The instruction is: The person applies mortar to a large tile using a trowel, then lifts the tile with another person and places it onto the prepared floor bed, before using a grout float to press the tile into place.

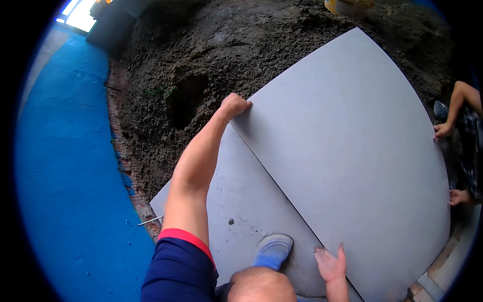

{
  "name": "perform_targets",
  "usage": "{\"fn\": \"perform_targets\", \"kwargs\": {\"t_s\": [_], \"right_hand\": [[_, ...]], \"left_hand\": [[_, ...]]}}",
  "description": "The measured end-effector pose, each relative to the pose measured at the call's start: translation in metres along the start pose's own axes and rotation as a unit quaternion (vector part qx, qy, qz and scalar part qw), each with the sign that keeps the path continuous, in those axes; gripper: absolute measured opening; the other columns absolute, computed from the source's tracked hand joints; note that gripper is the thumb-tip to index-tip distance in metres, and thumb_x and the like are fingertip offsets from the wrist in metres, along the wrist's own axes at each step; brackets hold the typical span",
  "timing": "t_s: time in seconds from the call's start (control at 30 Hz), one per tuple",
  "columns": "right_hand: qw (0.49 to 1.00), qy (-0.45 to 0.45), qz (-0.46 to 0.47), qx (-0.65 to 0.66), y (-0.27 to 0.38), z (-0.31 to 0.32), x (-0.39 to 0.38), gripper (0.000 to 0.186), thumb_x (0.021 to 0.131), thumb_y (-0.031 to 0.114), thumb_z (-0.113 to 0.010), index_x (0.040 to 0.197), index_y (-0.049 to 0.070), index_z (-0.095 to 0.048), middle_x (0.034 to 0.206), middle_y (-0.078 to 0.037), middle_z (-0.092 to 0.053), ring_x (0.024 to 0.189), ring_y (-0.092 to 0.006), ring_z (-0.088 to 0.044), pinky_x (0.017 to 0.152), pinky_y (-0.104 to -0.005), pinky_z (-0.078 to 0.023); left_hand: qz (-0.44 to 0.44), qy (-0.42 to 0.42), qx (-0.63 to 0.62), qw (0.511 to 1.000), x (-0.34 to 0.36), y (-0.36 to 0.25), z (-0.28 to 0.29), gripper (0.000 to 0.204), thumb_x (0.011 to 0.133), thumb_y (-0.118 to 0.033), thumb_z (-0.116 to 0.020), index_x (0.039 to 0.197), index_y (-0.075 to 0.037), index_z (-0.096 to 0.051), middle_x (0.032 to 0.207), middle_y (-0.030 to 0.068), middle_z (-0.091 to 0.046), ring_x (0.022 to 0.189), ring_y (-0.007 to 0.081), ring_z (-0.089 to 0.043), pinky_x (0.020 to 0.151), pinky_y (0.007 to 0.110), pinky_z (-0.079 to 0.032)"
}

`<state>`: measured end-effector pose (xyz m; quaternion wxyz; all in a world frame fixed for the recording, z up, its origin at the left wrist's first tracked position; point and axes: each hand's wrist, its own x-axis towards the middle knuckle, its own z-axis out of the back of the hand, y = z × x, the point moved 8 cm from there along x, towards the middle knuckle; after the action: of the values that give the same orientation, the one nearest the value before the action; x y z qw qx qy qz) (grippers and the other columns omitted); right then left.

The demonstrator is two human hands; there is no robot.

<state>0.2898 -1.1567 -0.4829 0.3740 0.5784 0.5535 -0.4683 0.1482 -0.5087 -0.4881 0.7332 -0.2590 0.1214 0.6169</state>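
Note:
A large light-grey tile point(347, 136) covers the right half of the view, above rough wet mortar. My left hand point(235, 105) is closed on its left corner, fingers curled over the edge. Down at the tile's near left edge, my right hand point(331, 264) is open, palm showing and thumb apart. Along that edge a dark gap runs between the large tile and a second grey tile point(236, 201). At the far right, a co-worker's two hands point(443, 131) touch the opposite edge of the large tile.
My shoe point(274, 246) stands on the second tile, near some mortar crumbs point(231, 221). Dark lumpy mortar point(241, 55) with a hollow spreads beyond. A blue wall point(75, 161) with a broken brick base point(118, 121) runs along the left. A yellowish bucket point(347, 7) stands far back.

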Motion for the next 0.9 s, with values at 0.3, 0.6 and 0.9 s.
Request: {"fn": "perform_targets", "kwargs": {"t_s": [0.3,0.6,0.9], "right_hand": [[0.984,-0.058,0.068,-0.154,0.055,0.047,-0.032,0.073,0.093,0.036,-0.057,0.142,-0.007,-0.024,0.141,-0.020,-0.038,0.132,-0.0335,-0.039,0.112,-0.0441,-0.028],[0.978,-0.074,0.119,-0.156,0.086,0.060,-0.040,0.074,0.093,0.038,-0.056,0.143,-0.006,-0.023,0.141,-0.020,-0.038,0.133,-0.0340,-0.037,0.112,-0.0442,-0.029],[0.973,-0.013,0.165,-0.159,0.097,0.018,-0.052,0.075,0.093,0.040,-0.055,0.144,-0.004,-0.022,0.146,-0.021,-0.032,0.136,-0.0346,-0.033,0.114,-0.0439,-0.027]], "left_hand": [[0.023,0.039,0.001,0.999,0.016,0.010,-0.023,0.041,0.080,-0.039,-0.068,0.100,-0.004,-0.071,0.104,0.0131,-0.069,0.096,0.0281,-0.067,0.082,0.038,-0.053],[-0.015,0.070,0.032,0.997,-0.002,0.000,-0.024,0.038,0.076,-0.038,-0.076,0.101,-0.010,-0.072,0.097,0.0103,-0.070,0.091,0.0243,-0.066,0.080,0.036,-0.052],[-0.114,0.059,0.039,0.991,0.013,0.002,-0.016,0.037,0.072,-0.038,-0.079,0.094,-0.009,-0.073,0.091,0.0108,-0.070,0.087,0.0253,-0.066,0.078,0.038,-0.051]]}}
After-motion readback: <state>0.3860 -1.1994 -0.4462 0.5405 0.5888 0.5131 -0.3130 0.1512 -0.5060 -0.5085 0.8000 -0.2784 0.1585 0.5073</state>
